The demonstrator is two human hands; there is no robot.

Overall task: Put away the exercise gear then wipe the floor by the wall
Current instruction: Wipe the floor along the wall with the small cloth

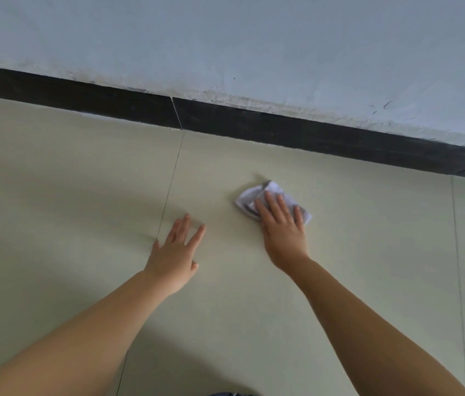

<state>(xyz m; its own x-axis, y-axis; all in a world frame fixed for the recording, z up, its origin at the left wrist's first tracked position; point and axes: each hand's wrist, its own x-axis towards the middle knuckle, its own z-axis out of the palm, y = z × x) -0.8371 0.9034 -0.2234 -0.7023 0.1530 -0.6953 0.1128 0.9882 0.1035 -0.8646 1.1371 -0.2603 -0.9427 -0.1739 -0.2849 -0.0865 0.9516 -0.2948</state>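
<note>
Now wiping the floor tile (340,267) near the wall (254,38), with the right hand (282,230) pressing a small white cloth (275,192) flat against the tile. Grip of this hand: fingers straight and spread on top of the cloth, not curled around it. Left hand (175,252) also released, fingers open and spread, resting on or just above the floor beside a grout line (168,192), probably for support.

Judging the step: better keeping the palm weight over the middle of the cloth, so no sliding out from under the fingers. Better moving in overlapping strokes toward the dark baseboard (282,127), since the strip just beside it looks not yet reached. Taking care at the grout line, where dirt may be collecting.

About the cloth: crumpled and folded in several layers, white with a grey stripe or edge, lying on the tile near the baseboard but apart from it. Looking thin and soft, likely bunching easily under uneven pressure. No exercise gear in view here.
</note>
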